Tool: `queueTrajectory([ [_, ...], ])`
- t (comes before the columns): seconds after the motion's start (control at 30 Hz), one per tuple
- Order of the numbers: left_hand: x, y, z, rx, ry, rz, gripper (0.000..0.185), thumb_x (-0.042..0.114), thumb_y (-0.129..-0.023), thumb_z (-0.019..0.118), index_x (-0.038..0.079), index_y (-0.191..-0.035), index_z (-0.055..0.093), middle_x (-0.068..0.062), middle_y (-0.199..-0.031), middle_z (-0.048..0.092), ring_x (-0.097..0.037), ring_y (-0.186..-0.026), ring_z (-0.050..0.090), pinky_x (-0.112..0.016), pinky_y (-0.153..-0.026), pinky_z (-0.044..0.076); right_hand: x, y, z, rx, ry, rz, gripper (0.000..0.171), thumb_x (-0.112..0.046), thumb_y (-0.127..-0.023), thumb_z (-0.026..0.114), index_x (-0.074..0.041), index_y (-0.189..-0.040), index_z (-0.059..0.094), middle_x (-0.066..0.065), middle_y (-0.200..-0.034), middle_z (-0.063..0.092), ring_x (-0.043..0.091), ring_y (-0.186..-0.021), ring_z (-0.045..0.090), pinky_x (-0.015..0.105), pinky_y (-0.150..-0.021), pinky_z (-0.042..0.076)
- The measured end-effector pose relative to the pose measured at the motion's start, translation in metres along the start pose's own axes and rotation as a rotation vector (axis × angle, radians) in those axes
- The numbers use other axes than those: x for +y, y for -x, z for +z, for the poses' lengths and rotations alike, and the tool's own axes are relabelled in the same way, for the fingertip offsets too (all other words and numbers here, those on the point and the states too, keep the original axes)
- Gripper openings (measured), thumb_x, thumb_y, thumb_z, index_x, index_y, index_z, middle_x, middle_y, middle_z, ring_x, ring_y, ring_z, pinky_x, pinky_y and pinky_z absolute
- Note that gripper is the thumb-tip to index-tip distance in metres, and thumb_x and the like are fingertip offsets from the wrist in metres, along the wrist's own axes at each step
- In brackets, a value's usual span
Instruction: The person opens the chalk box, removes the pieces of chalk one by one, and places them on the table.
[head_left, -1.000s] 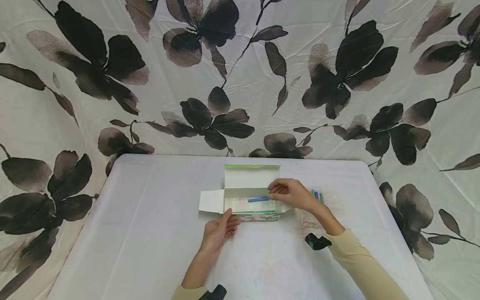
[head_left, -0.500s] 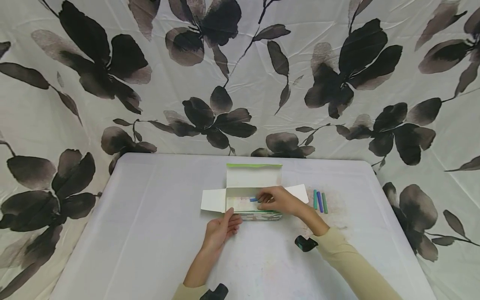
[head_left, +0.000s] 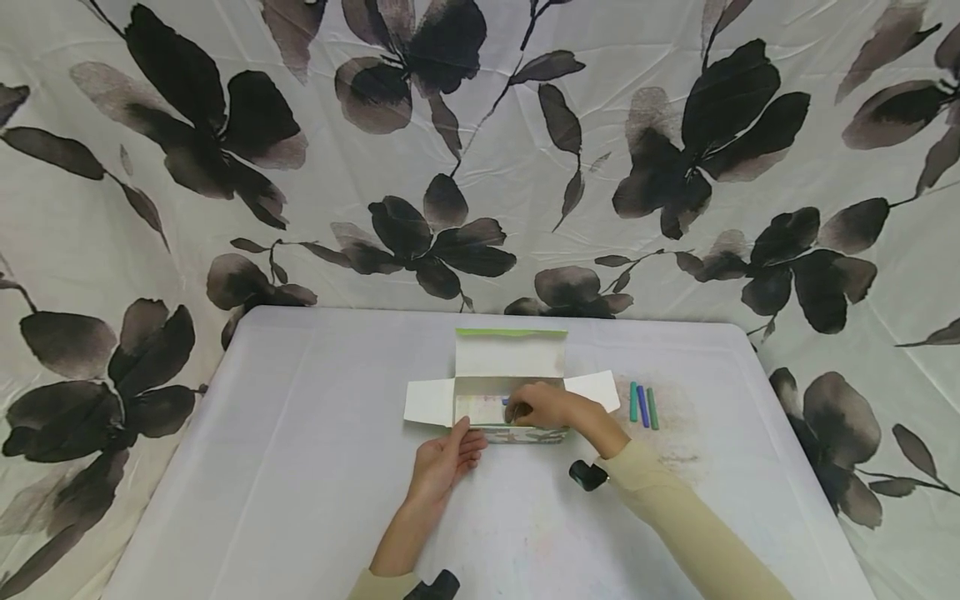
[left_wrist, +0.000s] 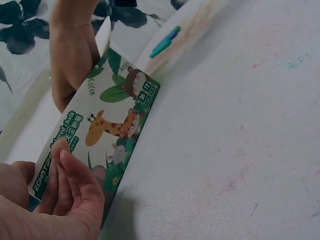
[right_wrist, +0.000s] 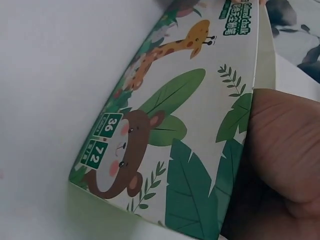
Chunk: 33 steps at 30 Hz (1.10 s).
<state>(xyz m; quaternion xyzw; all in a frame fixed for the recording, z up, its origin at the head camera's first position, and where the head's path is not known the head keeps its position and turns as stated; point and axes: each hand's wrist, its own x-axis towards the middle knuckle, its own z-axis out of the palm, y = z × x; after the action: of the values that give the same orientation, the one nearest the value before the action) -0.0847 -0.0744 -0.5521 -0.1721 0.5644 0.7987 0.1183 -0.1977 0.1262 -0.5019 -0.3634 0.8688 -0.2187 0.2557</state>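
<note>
An open colored chalk box (head_left: 512, 435) stands on the table, its printed front toward me. The left hand (head_left: 441, 467) holds the front left corner, thumb at the rim and fingers against the front panel, as the left wrist view also shows. My right hand (head_left: 546, 406) reaches down into the box, fingers curled. A blue chalk stick (head_left: 506, 402) shows just left of those fingertips inside. The front wall hides the right fingers in both wrist views, so I cannot tell whether they grip chalk.
A teal chalk stick (head_left: 633, 402), a blue-violet chalk stick (head_left: 642, 407) and a green chalk stick (head_left: 652, 409) lie side by side right of the box. The box's lid (head_left: 511, 354) and side flaps stick out. Chalk smudges mark the white tabletop (head_left: 315, 467).
My right hand has moved left and lower into the box, over the blue chalk stick, covering more of it. The right flap and the three sticks outside came into full view. Left hand stays put.
</note>
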Motion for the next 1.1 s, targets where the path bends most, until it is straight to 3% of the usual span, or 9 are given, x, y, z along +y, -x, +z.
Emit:
queueTrajectory([
  [0.3, -0.001, 0.002, 0.004, -0.017, 0.017, 0.000, 0.056, 0.039, -0.104, 0.063, -0.015, -0.118, 0.065, -0.009, -0.099, 0.074, -0.009, -0.083, 0.065, -0.017, -0.071, 0.055, 0.000, -0.006, -0.002, -0.062, 0.024, 0.036, 0.011, 0.006, -0.094, 0.069, -0.002, -0.100, 0.073, 0.004, -0.087, 0.068, 0.006, -0.076, 0.055, 0.020, -0.071, 0.050],
  [0.6, -0.001, 0.002, 0.003, -0.005, 0.004, 0.006, 0.055, 0.039, -0.104, 0.063, -0.014, -0.117, 0.066, -0.011, -0.100, 0.074, -0.010, -0.084, 0.066, -0.018, -0.071, 0.055, 0.005, 0.002, -0.002, -0.005, 0.060, -0.070, 0.006, 0.002, -0.094, 0.072, 0.000, -0.099, 0.074, 0.005, -0.090, 0.070, 0.010, -0.078, 0.060, 0.022, -0.072, 0.052],
  [0.93, -0.002, 0.000, 0.000, 0.012, 0.005, 0.001, 0.056, 0.040, -0.103, 0.065, -0.014, -0.116, 0.066, -0.011, -0.099, 0.075, -0.010, -0.084, 0.067, -0.017, -0.070, 0.055, 0.006, 0.012, -0.009, 0.038, -0.014, -0.072, 0.009, -0.004, -0.096, 0.072, 0.000, -0.104, 0.076, 0.002, -0.095, 0.072, 0.007, -0.082, 0.061, 0.024, -0.076, 0.053],
  [1.1, -0.001, 0.001, -0.001, 0.014, -0.005, -0.008, 0.055, 0.041, -0.103, 0.064, -0.013, -0.116, 0.066, -0.010, -0.100, 0.075, -0.010, -0.084, 0.066, -0.018, -0.072, 0.056, 0.007, 0.018, -0.013, 0.108, -0.044, -0.133, 0.009, -0.005, -0.097, 0.072, 0.001, -0.103, 0.073, 0.003, -0.092, 0.071, 0.007, -0.080, 0.060, 0.025, -0.074, 0.054],
])
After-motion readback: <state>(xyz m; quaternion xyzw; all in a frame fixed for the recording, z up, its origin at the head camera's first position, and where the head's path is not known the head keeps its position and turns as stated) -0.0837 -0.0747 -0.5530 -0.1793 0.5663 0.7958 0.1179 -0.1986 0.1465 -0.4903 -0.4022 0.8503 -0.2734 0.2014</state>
